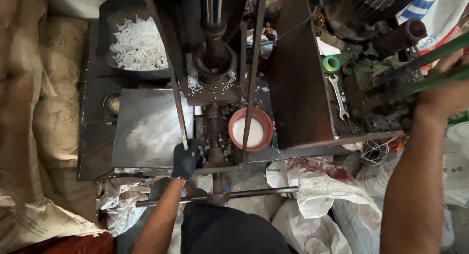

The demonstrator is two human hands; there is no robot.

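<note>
While your gloved left hand (185, 160) rests at the press frame (215, 63), fingers curled, not clamped on anything.
Rt hand (447, 90) wraps closed round the green lever (425, 70) up top; orange bowl (251, 129) w/ white powder sits beside the press base.

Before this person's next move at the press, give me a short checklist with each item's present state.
1. Left hand gloved and set at the front edge of the press table: ok.
2. Left hand away from the central press shaft: ok, it sits lower and to the side.
3. Right hand gripping the green lever bars: cannot tell, that hand is blurred.
4. Orange bowl of white powder upright beside the shaft: ok.
5. Spanner lying loose on the cluttered machine shelf: not ok.
6. Pan of white shreds resting flat behind the table: ok.
</note>
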